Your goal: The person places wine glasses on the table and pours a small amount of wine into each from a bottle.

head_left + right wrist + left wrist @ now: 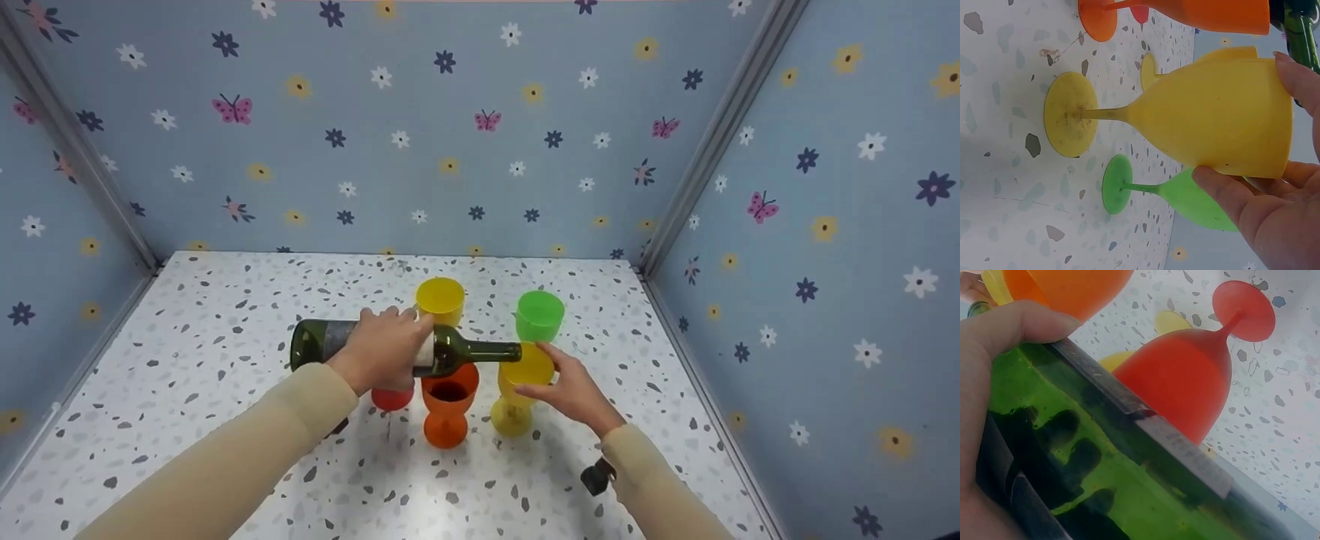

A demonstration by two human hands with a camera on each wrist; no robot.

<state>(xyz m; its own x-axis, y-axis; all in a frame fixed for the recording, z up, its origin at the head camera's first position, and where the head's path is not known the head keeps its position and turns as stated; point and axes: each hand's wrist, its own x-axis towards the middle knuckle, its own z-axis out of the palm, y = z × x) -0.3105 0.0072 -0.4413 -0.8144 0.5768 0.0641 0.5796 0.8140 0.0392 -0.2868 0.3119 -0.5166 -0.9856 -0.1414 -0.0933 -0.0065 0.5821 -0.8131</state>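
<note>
The left hand (386, 349) wraps round the body of a long-necked green glass bottle (450, 349) and holds it almost level, neck towards the right edge of the white, stone-flecked worktop (240, 315), presumably because that slant brings the mouth to the rim of a yellow plastic stemmed goblet (1213, 118). (Whether any liquid runs cannot be told.) The right hand (571, 388) clasps this goblet's bowl near the rim; with so slim a stem, the grip likely steadies it against a knock. Its foot is on the worktop, nearer the right edge than the left. An orange plastic goblet (450, 409) stands beside it, and a red plastic goblet (1185, 371) nearer the left edge. A second yellow plastic goblet (440, 298) and a bright green plastic goblet (540, 321) stand closer to the back edge, apart, perhaps so their bowls don't crowd.
</note>
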